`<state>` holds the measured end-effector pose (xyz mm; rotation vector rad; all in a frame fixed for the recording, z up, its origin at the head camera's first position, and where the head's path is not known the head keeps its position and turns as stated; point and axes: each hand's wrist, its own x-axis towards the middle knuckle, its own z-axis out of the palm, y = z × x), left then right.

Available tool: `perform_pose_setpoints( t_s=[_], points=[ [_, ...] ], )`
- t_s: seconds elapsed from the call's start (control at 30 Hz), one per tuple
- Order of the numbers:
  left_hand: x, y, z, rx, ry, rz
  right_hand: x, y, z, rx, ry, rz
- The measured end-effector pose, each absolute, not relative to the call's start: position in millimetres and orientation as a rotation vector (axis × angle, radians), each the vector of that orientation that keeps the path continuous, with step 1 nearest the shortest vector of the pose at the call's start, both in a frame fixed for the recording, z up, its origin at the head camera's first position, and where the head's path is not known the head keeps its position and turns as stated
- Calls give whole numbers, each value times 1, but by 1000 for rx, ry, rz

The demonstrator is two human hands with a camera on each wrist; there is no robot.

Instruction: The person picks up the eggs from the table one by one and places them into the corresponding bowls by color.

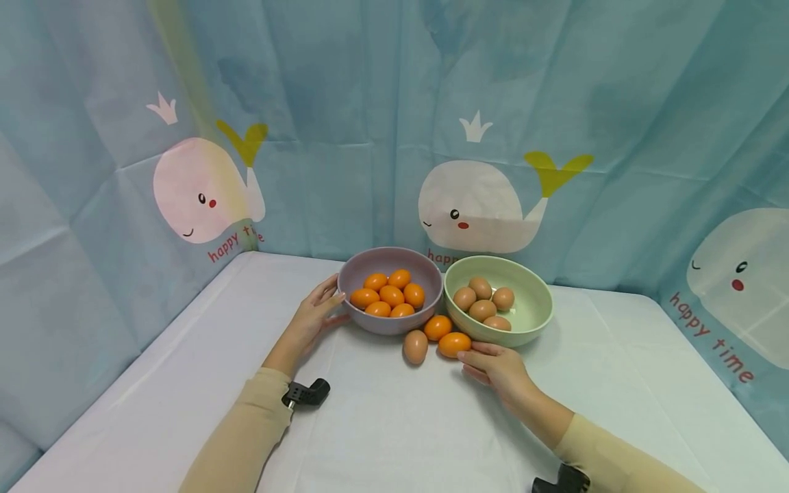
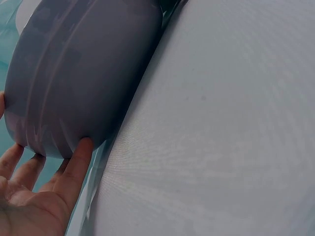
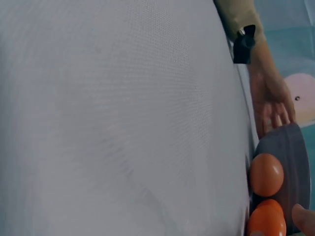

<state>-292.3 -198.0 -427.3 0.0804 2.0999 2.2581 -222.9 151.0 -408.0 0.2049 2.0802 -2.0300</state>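
Note:
My left hand (image 1: 310, 316) rests against the left side of a purple bowl (image 1: 390, 327), its fairly straight fingers (image 2: 74, 172) touching the outer wall. Several smooth orange ovals (image 1: 391, 296), like kumquats, lie in that bowl. My right hand (image 1: 501, 370) is at the right end of a loose orange oval (image 1: 454, 344) on the table, fingertips at its edge. A second orange oval (image 1: 437, 328) and a brown egg (image 1: 416, 347) lie just beside it. In the right wrist view, only fingertips (image 3: 304, 219) of my right hand show.
A green bowl (image 1: 536, 308) with several brown eggs (image 1: 483, 311) stands right of the purple one, close beside it. The white-covered table (image 1: 394, 424) meets a blue whale-print curtain (image 1: 333, 137) behind the bowls. Black wrist devices (image 1: 306, 393) sit on both sleeves.

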Motion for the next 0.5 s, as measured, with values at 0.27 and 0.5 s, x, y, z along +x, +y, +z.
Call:
perform_pose_setpoints(
  t_s=[0.27, 0.5],
  points=[
    [-292, -198, -426, 89, 2096, 2261, -223, 137, -411, 219, 2144, -2062],
    [-291, -198, -427, 83, 2105, 2249, -225, 123, -416, 263, 2170, -2087]
  ],
)
